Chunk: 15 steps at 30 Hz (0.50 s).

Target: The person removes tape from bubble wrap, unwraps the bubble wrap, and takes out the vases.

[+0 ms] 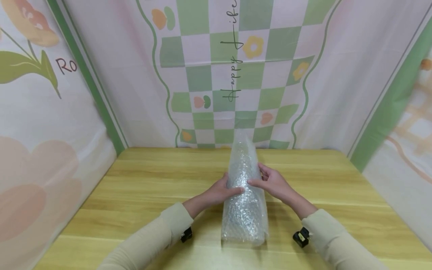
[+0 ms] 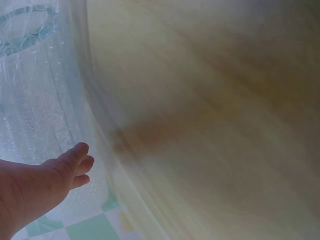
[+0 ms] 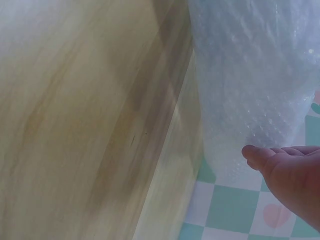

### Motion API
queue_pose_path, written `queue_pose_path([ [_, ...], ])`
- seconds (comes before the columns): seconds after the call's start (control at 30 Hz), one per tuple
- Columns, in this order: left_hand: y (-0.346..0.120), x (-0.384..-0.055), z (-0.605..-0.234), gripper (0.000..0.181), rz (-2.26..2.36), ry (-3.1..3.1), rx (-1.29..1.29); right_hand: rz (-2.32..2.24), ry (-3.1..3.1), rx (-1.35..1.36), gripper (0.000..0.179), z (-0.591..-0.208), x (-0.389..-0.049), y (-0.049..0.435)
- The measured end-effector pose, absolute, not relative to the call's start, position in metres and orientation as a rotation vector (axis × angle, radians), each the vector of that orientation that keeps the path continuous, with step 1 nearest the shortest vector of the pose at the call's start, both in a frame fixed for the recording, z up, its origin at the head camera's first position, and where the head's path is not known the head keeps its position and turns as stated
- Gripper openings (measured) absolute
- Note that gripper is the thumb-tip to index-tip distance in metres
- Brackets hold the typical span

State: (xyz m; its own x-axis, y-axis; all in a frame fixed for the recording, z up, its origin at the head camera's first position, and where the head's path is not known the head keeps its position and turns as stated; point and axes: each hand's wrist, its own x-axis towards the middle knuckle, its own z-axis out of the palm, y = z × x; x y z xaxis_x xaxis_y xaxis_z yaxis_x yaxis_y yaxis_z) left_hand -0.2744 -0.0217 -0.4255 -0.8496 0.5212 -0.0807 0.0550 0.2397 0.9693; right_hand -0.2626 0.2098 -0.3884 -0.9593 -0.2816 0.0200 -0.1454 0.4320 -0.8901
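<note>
A tall bundle of clear bubble wrap [image 1: 244,213] leans away from me over the table, wider at the near end and narrowing towards the back. My left hand [image 1: 221,192] holds its left side, thumb across the front and fingers round the edge. From the right, my right hand [image 1: 276,184] grips it slightly higher, thumb on the front and fingers partly hidden behind. Through the layers of the wrap [image 2: 35,100], a bluish ring-shaped rim [image 2: 27,30] shows in the left wrist view. In the right wrist view, bubble wrap [image 3: 255,75] rises beside the thumb.
A wood-grain table [image 1: 152,172] lies under the bundle, its back edge against a green-and-white checked curtain [image 1: 224,77]. Fabric with flower prints hangs on the left side [image 1: 50,150] and right side [image 1: 405,150]. Small black devices [image 1: 301,237] sit under both wrists.
</note>
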Motion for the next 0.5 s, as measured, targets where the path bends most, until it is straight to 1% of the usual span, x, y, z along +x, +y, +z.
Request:
queue_pose_path([
  [0.23,-0.021,-0.275,-0.425,0.098,1.62,2.156,0.524,-1.565,2.517,-0.424,0.099,-0.39,-0.267,0.213],
  [0.5,-0.02,-0.274,-0.425,0.102,1.594,2.19,0.499,-1.545,2.45,-0.486,0.096,-0.387,-0.271,0.22],
])
